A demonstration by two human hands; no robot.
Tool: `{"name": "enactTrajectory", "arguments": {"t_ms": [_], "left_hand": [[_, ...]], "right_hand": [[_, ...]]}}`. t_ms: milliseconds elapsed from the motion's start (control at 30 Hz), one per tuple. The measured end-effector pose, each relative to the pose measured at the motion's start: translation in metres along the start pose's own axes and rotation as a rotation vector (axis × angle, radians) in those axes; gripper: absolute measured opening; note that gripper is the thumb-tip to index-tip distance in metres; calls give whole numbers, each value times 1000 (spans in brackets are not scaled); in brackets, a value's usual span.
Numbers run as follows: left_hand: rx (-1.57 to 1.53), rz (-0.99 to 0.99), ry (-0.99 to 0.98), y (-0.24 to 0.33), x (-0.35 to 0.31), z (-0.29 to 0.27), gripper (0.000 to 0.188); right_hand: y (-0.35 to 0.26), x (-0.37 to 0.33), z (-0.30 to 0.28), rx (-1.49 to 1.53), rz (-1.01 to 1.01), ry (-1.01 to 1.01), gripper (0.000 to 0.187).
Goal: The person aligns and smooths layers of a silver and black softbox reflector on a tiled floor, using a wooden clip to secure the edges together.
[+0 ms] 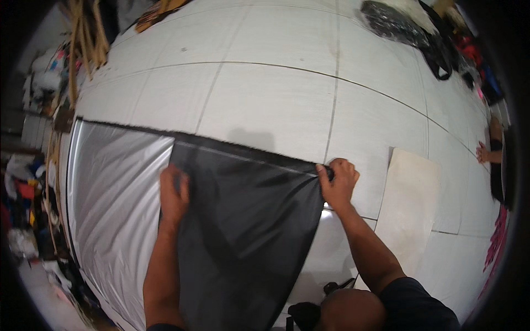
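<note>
A large sheet of fabric is spread across the white tiled floor, with a shiny silver part (116, 182) at the left and a dark grey part (248, 215) at the right. Along its far side runs a dark, frayed-looking edge with a pale line beside it. My right hand (340, 181) is closed, pinching the far right corner of the dark part, and creases fan out from there. At the border between silver and dark, my left hand (174, 193) has its fingers curled on the fabric; its fingertips are partly hidden and slightly blurred.
A cream rectangular board (411, 204) lies to the right. Near my bare knee (353, 310) is a small black object (338, 286). Wooden sticks (85, 38) and clutter line the left, plastic-wrapped bundles (395, 22) the far right. Another person's hand (483, 153) shows at the right rim.
</note>
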State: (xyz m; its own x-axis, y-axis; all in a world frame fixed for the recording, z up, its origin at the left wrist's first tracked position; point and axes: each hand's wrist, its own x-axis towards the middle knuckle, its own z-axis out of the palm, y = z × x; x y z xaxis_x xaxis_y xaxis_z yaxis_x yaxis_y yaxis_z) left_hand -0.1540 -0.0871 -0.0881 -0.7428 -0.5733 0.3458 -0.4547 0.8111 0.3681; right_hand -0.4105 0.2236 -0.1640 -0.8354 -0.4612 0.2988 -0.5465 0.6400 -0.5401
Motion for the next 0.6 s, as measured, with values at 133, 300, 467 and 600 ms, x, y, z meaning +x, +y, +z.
{"name": "enactTrajectory", "arguments": {"t_ms": [133, 300, 467, 600], "left_hand": [[38, -142, -367, 21, -161, -109, 20], [70, -723, -416, 12, -412, -247, 13], [337, -1497, -234, 54, -715, -333, 37], [187, -2261, 146, 131, -823, -300, 41]], "right_hand": [[0, -5, 6, -70, -38, 5, 40], [12, 26, -26, -34, 159, -506, 71], [-5, 53, -44, -74, 50, -899, 77], [17, 49, -26, -97, -48, -793, 78]]}}
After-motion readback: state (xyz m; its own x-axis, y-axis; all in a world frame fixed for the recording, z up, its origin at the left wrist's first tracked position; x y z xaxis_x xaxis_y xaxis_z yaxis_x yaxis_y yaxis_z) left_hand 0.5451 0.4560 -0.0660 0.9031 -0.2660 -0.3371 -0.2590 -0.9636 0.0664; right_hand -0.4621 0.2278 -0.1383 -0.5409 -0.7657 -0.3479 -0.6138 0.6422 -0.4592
